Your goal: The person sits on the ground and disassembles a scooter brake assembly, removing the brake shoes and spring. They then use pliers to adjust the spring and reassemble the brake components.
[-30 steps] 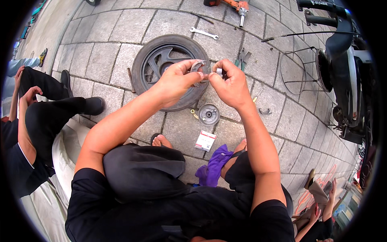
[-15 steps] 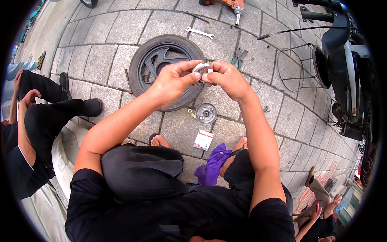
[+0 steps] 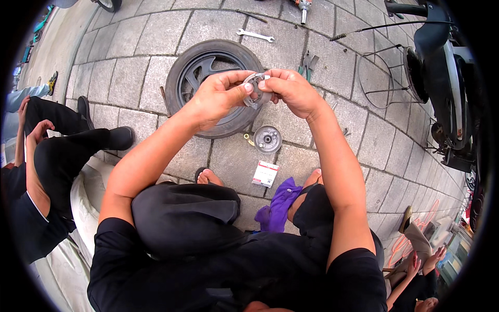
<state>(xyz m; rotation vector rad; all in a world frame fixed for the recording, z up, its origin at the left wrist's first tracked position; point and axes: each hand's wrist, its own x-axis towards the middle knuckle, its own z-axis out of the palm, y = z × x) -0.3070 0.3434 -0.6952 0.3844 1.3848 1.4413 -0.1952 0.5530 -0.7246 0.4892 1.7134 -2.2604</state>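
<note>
Both hands are together above a black spoked wheel point(image 3: 182, 70). My left hand point(image 3: 223, 100) is closed on curved metal brake shoes point(image 3: 251, 102) at their left side. My right hand point(image 3: 293, 93) grips the same parts from the right, thumb pressed at their top; small details between the fingers are hard to make out. Below them a round metal brake plate point(image 3: 267, 139) with a yellowish lever lies on the paving, above a white-and-red box point(image 3: 264, 173). A purple cloth point(image 3: 275, 210) is by my right foot. Pliers point(image 3: 309, 66) lie beyond my right hand.
An open-end wrench point(image 3: 254, 35), a thin rod point(image 3: 251, 15) and an orange power tool point(image 3: 303, 9) lie ahead. A black scooter point(image 3: 442, 88) and wire stand point(image 3: 374, 104) are on the right. A seated person point(image 3: 57, 171) is at left, another point(image 3: 416, 275) at lower right.
My hands have drawn closer around the metal parts and shifted slightly up, turning them so more of the curved face shows. The view has moved slightly, with less of the power tool visible.
</note>
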